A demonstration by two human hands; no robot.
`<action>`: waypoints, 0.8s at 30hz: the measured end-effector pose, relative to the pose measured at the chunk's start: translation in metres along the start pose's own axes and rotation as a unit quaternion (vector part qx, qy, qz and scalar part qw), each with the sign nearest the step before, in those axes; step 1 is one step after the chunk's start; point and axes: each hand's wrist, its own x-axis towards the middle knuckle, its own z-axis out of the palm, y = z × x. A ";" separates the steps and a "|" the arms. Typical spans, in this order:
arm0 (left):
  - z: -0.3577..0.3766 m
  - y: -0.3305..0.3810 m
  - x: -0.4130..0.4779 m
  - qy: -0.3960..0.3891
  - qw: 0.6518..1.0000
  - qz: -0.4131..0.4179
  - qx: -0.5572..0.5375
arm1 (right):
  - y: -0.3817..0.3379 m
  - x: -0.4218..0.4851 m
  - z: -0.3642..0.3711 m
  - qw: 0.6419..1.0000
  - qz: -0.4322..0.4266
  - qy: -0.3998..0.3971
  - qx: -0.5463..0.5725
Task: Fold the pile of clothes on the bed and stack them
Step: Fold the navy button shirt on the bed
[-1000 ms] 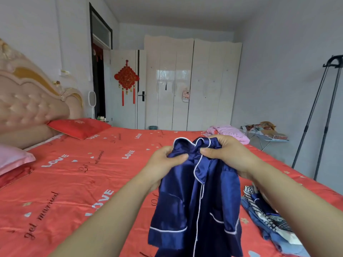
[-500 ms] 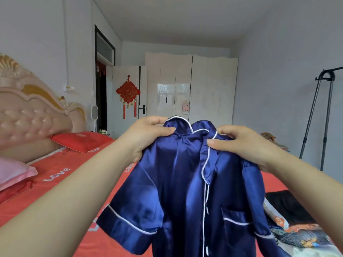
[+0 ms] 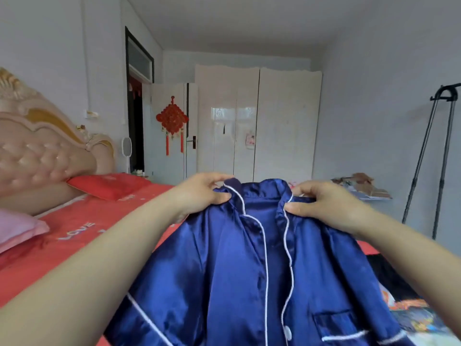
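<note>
Hands are held out at about one height, each closed on a shoulder of the blue pyjama shirt (image 3: 237, 270) just beside its collar. The satin is pinched between thumb and curled fingers by the left hand (image 3: 202, 193), and the same grip is kept on the other side by the right hand (image 3: 321, 203). The shirt is thereby held up in the air above the bed (image 3: 74, 236), with its front turned to the camera. White piping is seen round the collar, down both front edges and across the sleeve cuff and chest pocket.

Compared with half a second ago, the two front edges are now parted and the inner back is shown between them; only one closed line of piping was seen then. A second ago the collar was bunched between hands set close together, and the shirt hung narrow.

To the right of the shirt, a dark garment (image 3: 389, 270) and a patterned heap of clothes (image 3: 419, 313) are laid on the bed. Farther out, a red pillow (image 3: 109, 184) and a pink pillow (image 3: 17, 228) are placed by the tufted headboard (image 3: 37, 151). A cream wardrobe (image 3: 257, 126), a red knot ornament (image 3: 172, 121) hung on a door and a black stand (image 3: 441, 158) are seen along the walls.
</note>
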 end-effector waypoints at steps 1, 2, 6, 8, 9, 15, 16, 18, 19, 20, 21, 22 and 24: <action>0.005 -0.019 0.007 -0.001 1.000 -0.017 0.009 | 0.014 0.005 0.013 1.000 0.004 -0.006 -0.002; 0.011 -0.036 0.013 0.001 0.999 -0.030 0.016 | 0.027 0.010 0.026 1.000 0.013 -0.013 -0.006; 0.027 -0.098 0.035 0.016 0.996 -0.082 0.037 | 0.081 0.029 0.070 0.997 0.057 -0.032 -0.036; 0.034 -0.126 0.049 0.016 0.994 -0.099 0.047 | 0.106 0.041 0.089 0.996 0.072 -0.040 -0.045; 0.036 -0.139 0.057 0.019 0.993 -0.101 0.054 | 0.117 0.048 0.098 0.995 0.075 -0.047 -0.050; 0.042 -0.210 0.128 0.032 0.977 -0.064 0.203 | 0.180 0.108 0.141 0.984 0.094 -0.052 -0.140; 0.044 -0.223 0.142 0.039 0.971 -0.062 0.226 | 0.191 0.119 0.150 0.983 0.095 -0.044 -0.151; 0.048 -0.249 0.170 0.066 0.963 -0.061 0.255 | 0.216 0.140 0.170 0.980 0.102 -0.028 -0.168; 0.052 -0.263 0.181 0.075 0.960 -0.060 0.265 | 0.231 0.149 0.181 0.978 0.112 -0.025 -0.174; 0.057 -0.279 0.190 0.075 0.955 -0.062 0.280 | 0.246 0.156 0.195 0.975 0.126 -0.025 -0.179; 0.063 -0.295 0.196 0.065 0.948 -0.070 0.305 | 0.261 0.159 0.208 0.972 0.144 -0.031 -0.183; 0.071 -0.313 0.198 0.044 0.938 -0.084 0.334 | 0.276 0.157 0.221 0.968 0.166 -0.043 -0.185; 0.088 -0.350 0.187 0.002 0.924 -0.130 0.359 | 0.296 0.141 0.247 0.961 0.192 -0.074 -0.183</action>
